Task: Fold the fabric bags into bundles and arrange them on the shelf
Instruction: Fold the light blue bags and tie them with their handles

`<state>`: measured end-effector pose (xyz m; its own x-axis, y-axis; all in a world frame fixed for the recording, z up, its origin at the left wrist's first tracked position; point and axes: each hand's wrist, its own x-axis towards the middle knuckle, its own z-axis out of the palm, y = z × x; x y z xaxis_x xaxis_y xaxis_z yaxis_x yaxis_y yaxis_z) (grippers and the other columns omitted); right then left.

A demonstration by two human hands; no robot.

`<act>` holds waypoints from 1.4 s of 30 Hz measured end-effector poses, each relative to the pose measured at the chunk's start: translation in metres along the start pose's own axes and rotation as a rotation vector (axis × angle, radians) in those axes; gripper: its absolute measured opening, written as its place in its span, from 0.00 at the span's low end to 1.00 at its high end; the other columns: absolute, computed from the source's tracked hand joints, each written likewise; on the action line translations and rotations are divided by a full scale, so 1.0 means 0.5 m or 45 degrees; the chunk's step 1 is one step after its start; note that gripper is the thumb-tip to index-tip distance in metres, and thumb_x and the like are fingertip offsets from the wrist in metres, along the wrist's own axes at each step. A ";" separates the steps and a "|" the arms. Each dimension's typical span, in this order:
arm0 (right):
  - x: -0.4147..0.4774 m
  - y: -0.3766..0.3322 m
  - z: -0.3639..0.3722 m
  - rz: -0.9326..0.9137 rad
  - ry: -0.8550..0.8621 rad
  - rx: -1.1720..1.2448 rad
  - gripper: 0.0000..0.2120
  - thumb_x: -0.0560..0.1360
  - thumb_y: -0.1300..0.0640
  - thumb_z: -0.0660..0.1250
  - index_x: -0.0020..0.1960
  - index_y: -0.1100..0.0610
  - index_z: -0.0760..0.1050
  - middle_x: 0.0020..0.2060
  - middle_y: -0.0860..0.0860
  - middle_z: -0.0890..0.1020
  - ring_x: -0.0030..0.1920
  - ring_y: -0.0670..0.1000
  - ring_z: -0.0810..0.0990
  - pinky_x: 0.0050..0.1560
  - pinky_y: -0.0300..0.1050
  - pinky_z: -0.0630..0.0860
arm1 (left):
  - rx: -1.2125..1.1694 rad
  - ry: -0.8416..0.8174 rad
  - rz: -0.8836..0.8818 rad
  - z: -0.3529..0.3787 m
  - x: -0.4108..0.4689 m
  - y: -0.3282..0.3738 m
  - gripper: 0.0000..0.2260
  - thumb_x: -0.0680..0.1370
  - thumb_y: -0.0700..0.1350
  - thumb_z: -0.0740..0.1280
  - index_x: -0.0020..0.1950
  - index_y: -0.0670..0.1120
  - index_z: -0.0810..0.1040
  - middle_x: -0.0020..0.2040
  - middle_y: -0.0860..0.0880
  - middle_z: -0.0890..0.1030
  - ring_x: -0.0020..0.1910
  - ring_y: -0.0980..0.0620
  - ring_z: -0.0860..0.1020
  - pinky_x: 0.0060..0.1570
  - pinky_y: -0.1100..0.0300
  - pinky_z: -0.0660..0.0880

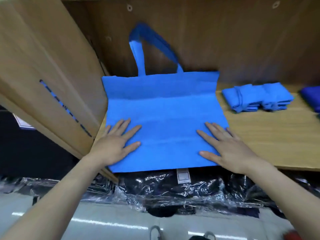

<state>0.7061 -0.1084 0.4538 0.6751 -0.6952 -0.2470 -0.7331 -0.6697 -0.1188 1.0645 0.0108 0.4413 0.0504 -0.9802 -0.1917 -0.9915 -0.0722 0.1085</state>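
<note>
A light blue fabric bag (164, 116) lies spread flat on the wooden shelf (270, 135), its handles (147, 49) leaning up against the back wall. My left hand (114, 144) presses flat on the bag's near left corner with fingers straight. My right hand (226, 146) presses flat on the near right corner, fingers spread. The bag's front edge hangs slightly over the shelf's front. Folded blue bundles (256, 99) lie on the shelf to the right.
A large cardboard box (43, 70) stands tilted at the left, close to the bag's left edge. A darker blue fabric piece (311, 97) shows at the far right. Black items wrapped in clear plastic (173, 189) fill the level below the shelf.
</note>
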 end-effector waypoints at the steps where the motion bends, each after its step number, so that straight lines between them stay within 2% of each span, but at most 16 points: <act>1: -0.006 -0.001 0.006 0.034 0.016 0.002 0.42 0.62 0.20 0.27 0.74 0.32 0.34 0.78 0.44 0.37 0.76 0.43 0.32 0.75 0.48 0.36 | -0.002 0.002 0.028 0.002 0.007 0.000 0.34 0.66 0.78 0.30 0.72 0.72 0.37 0.79 0.56 0.40 0.78 0.54 0.39 0.75 0.47 0.42; 6: -0.022 -0.001 0.009 0.138 -0.011 0.000 0.33 0.65 0.23 0.31 0.69 0.26 0.29 0.76 0.40 0.33 0.75 0.43 0.30 0.74 0.48 0.36 | -0.020 -0.053 0.090 -0.012 0.049 -0.004 0.30 0.73 0.74 0.39 0.74 0.70 0.41 0.78 0.60 0.38 0.77 0.57 0.37 0.76 0.48 0.40; 11: -0.024 0.005 0.004 0.130 0.006 0.035 0.31 0.65 0.22 0.33 0.68 0.22 0.33 0.75 0.36 0.34 0.75 0.41 0.31 0.74 0.48 0.38 | -0.642 0.189 0.126 -0.018 -0.024 -0.035 0.19 0.77 0.51 0.69 0.64 0.67 0.69 0.72 0.60 0.67 0.74 0.61 0.61 0.74 0.51 0.59; 13: -0.024 0.009 0.001 0.109 0.011 0.044 0.32 0.64 0.21 0.33 0.68 0.22 0.35 0.75 0.34 0.35 0.75 0.40 0.32 0.74 0.47 0.39 | -0.685 0.047 0.166 -0.026 -0.079 -0.041 0.25 0.71 0.60 0.73 0.66 0.67 0.70 0.74 0.65 0.63 0.75 0.67 0.56 0.76 0.55 0.56; 16: -0.020 0.029 -0.003 0.027 -0.010 0.106 0.35 0.62 0.19 0.37 0.68 0.21 0.39 0.74 0.31 0.35 0.74 0.37 0.32 0.73 0.44 0.39 | -0.350 -0.322 0.205 -0.038 -0.112 -0.042 0.47 0.65 0.65 0.75 0.77 0.65 0.50 0.76 0.70 0.43 0.74 0.69 0.39 0.74 0.63 0.42; 18: -0.020 0.053 -0.011 -0.059 -0.076 0.223 0.39 0.58 0.15 0.41 0.68 0.22 0.44 0.73 0.29 0.37 0.73 0.35 0.32 0.73 0.42 0.38 | -0.269 -0.184 0.184 -0.035 -0.103 -0.044 0.44 0.69 0.49 0.78 0.75 0.65 0.52 0.75 0.70 0.48 0.76 0.67 0.45 0.72 0.70 0.43; 20: -0.029 0.080 -0.022 -0.162 -0.167 0.355 0.45 0.56 0.14 0.48 0.70 0.26 0.48 0.73 0.29 0.39 0.73 0.33 0.33 0.75 0.43 0.38 | -0.460 0.109 0.078 -0.026 -0.101 -0.041 0.34 0.73 0.32 0.70 0.67 0.65 0.66 0.71 0.68 0.63 0.74 0.63 0.60 0.72 0.73 0.51; 23: -0.046 0.108 -0.031 -0.280 -0.296 0.458 0.51 0.55 0.17 0.61 0.73 0.32 0.53 0.73 0.26 0.42 0.73 0.31 0.36 0.74 0.39 0.39 | -0.727 0.419 -0.154 -0.008 -0.098 -0.021 0.16 0.77 0.37 0.69 0.57 0.58 0.81 0.62 0.62 0.78 0.62 0.58 0.77 0.65 0.58 0.71; 26: -0.058 0.110 -0.014 -0.139 -0.017 0.832 0.40 0.57 0.21 0.65 0.65 0.38 0.73 0.64 0.22 0.66 0.70 0.30 0.61 0.72 0.32 0.55 | -0.661 0.589 -0.419 0.005 -0.085 -0.003 0.09 0.77 0.43 0.70 0.55 0.42 0.84 0.56 0.48 0.82 0.57 0.50 0.75 0.57 0.56 0.70; 28: -0.057 0.102 0.002 0.085 0.235 1.170 0.33 0.60 0.22 0.66 0.50 0.46 0.84 0.45 0.32 0.81 0.49 0.35 0.77 0.52 0.29 0.71 | -0.583 0.643 -0.472 0.008 -0.081 0.005 0.10 0.77 0.43 0.70 0.54 0.39 0.83 0.54 0.46 0.82 0.58 0.45 0.74 0.56 0.58 0.67; 30: -0.047 0.087 0.019 0.266 0.440 1.256 0.20 0.70 0.36 0.70 0.40 0.53 0.84 0.34 0.41 0.79 0.37 0.42 0.74 0.37 0.37 0.70 | -0.552 0.680 -0.522 0.006 -0.077 0.013 0.10 0.77 0.44 0.70 0.52 0.38 0.82 0.49 0.47 0.80 0.55 0.43 0.74 0.52 0.56 0.68; 33: -0.034 0.060 0.033 0.412 0.700 1.217 0.16 0.73 0.47 0.73 0.38 0.60 0.81 0.29 0.46 0.73 0.33 0.46 0.69 0.33 0.44 0.64 | -0.532 0.706 -0.637 -0.001 -0.068 0.031 0.11 0.76 0.46 0.72 0.49 0.38 0.80 0.45 0.46 0.78 0.52 0.40 0.74 0.47 0.53 0.69; 35: -0.028 0.042 0.036 0.469 0.803 1.167 0.13 0.72 0.52 0.74 0.36 0.60 0.78 0.26 0.48 0.73 0.31 0.48 0.67 0.32 0.45 0.64 | -0.480 0.682 -0.684 -0.003 -0.059 0.041 0.14 0.75 0.46 0.72 0.56 0.38 0.79 0.51 0.43 0.79 0.57 0.39 0.73 0.52 0.51 0.70; 37: -0.024 0.027 0.038 0.528 0.867 1.087 0.09 0.72 0.56 0.74 0.38 0.57 0.76 0.30 0.49 0.77 0.33 0.51 0.71 0.35 0.45 0.67 | -0.493 0.640 -0.739 -0.007 -0.052 0.047 0.18 0.75 0.45 0.72 0.62 0.41 0.75 0.54 0.42 0.77 0.59 0.40 0.73 0.53 0.50 0.69; 40: -0.020 0.007 0.039 0.541 0.963 0.983 0.10 0.72 0.60 0.73 0.45 0.55 0.72 0.37 0.43 0.76 0.38 0.54 0.74 0.41 0.48 0.69 | -0.582 0.680 -0.726 -0.015 -0.054 0.047 0.16 0.74 0.44 0.72 0.59 0.49 0.72 0.52 0.46 0.76 0.51 0.44 0.74 0.47 0.53 0.67; 42: -0.018 -0.001 0.041 0.545 0.968 0.943 0.13 0.72 0.61 0.72 0.49 0.53 0.69 0.39 0.48 0.76 0.39 0.57 0.74 0.41 0.49 0.68 | -0.602 0.691 -0.663 -0.016 -0.056 0.044 0.15 0.75 0.42 0.70 0.58 0.52 0.70 0.49 0.48 0.76 0.46 0.47 0.72 0.45 0.54 0.67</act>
<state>0.6986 -0.0968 0.4365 0.0492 -0.9761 0.2118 -0.6132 -0.1969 -0.7650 1.0422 0.0352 0.4570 0.6501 -0.7456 0.1467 -0.6797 -0.4842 0.5510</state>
